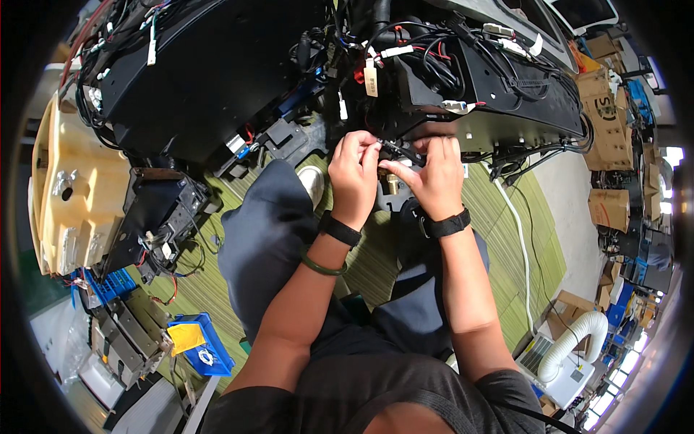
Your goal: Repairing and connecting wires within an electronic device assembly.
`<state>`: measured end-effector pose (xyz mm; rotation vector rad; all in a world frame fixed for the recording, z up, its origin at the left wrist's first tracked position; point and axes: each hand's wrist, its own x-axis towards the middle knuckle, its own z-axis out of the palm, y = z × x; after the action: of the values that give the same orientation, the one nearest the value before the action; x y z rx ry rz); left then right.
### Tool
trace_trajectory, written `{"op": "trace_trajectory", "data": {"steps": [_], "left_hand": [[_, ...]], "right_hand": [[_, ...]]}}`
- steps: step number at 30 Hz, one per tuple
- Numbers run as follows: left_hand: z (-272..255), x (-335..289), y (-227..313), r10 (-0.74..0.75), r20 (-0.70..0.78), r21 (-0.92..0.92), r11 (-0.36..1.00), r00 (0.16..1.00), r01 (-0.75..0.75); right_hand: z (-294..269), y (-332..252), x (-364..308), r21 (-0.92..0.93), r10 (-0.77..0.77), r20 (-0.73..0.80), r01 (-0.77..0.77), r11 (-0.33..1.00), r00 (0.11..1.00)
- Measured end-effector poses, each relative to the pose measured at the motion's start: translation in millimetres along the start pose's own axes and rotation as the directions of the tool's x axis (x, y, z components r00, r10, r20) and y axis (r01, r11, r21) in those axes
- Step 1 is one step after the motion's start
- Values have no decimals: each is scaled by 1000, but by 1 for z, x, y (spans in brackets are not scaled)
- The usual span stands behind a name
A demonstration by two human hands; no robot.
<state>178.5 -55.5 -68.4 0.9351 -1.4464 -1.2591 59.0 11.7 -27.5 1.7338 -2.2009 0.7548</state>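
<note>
Both my hands meet in front of a black metal housing [499, 119], at its lower edge. My left hand [354, 177] is closed, thumb and fingertips pinched on one end of a thin black cable [399, 150]. Around the other end of that cable, my right hand [437, 181] has its fingers curled, the thumb reaching toward the left hand. The fingertips partly hide the cable's ends. Just below the hands, a brass-coloured fitting [392, 184] shows between them. A tan tag [371, 77] hangs from the wires above.
A large black panel [202, 72] stands at the upper left, with loose wiring along its edges. A yellowish moulded shell [79, 192] is at the far left. On the green carpet sit a blue bin [210, 351] and a white hose [517, 224]. Cardboard boxes [606, 119] line the right.
</note>
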Motion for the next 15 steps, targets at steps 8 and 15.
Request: {"op": "trace_trajectory", "data": {"steps": [8,15], "left_hand": [[1,1,0,41,37,123,991,998,-45],[3,-1,2,133,90,171,974,987,-147]], "right_hand": [[-11,-4,2,31,7,100,-10,999,995],[-20,6,2,124,-54,177,32,992,983]]}}
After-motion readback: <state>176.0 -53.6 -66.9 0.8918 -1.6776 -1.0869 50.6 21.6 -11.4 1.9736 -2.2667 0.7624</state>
